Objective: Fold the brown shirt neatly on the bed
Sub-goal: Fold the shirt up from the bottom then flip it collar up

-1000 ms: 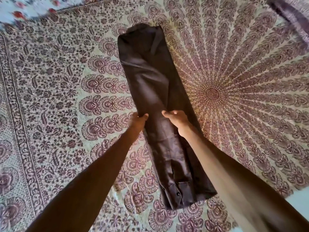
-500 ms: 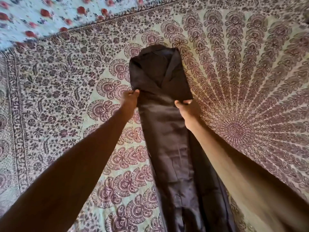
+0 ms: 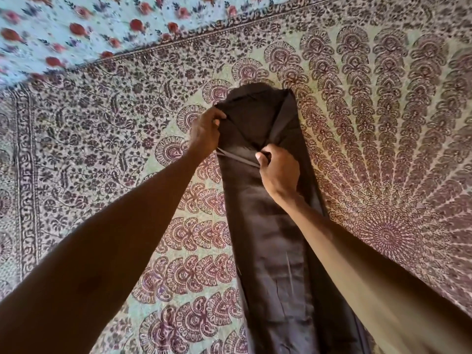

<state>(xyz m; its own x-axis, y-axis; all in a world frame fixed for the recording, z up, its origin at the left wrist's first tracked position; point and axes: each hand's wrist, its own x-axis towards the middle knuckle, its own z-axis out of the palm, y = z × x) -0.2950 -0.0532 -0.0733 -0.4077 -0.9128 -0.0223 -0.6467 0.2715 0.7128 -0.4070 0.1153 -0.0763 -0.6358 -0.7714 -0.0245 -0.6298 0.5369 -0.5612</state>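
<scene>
The brown shirt (image 3: 270, 241) lies on the bed as a long narrow strip, folded lengthwise, running from the collar end at the top centre down past the bottom edge of the view. My left hand (image 3: 205, 134) pinches the shirt's left edge near the collar. My right hand (image 3: 279, 172) is closed on the fabric a little lower, at the middle of the strip, by a slanting fold line. The collar end (image 3: 258, 98) is slightly bunched. My right forearm covers part of the shirt's right side.
A patterned mandala bedspread (image 3: 383, 123) in maroon and cream covers the bed around the shirt. At the top left a light blue floral sheet (image 3: 76, 29) shows beyond the bedspread's border.
Both hands have travelled up the strip from its middle to the collar end. They went from resting at the sides to gripping the fabric, and the view has shifted forward.
</scene>
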